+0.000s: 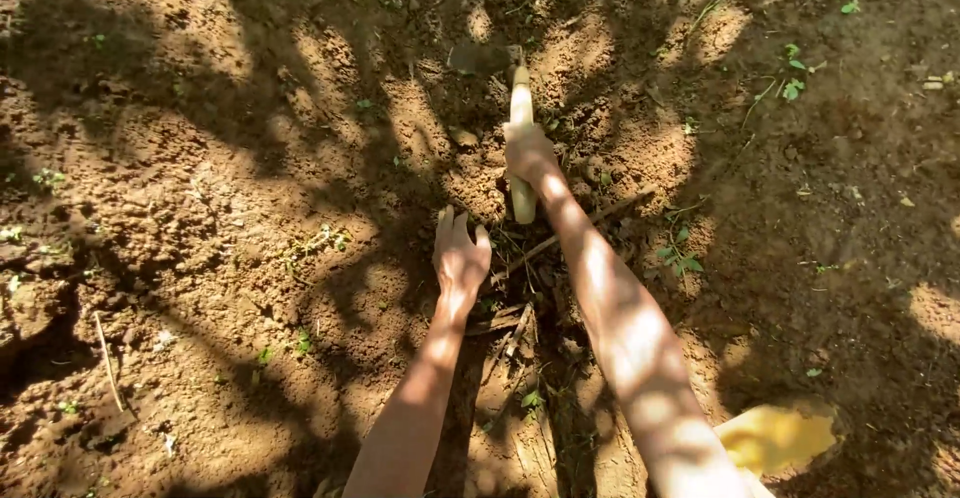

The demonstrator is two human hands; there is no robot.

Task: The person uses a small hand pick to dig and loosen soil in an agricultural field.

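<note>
My right hand (528,153) grips the pale wooden handle (521,103) of a small hoe. Its dark metal blade (478,58) lies on the reddish-brown soil ahead of me. The handle's butt end sticks out below my fist. My left hand (460,256) rests palm down on the loose soil, fingers spread, a little to the left of and nearer than the hoe. It holds nothing.
Loose clods of dry soil (200,208) lie all around under dappled tree shade. Dry sticks and stalks (560,238) lie between my arms. Small green weeds (793,76) dot the ground at right. A yellow object (775,438) shows at the bottom right.
</note>
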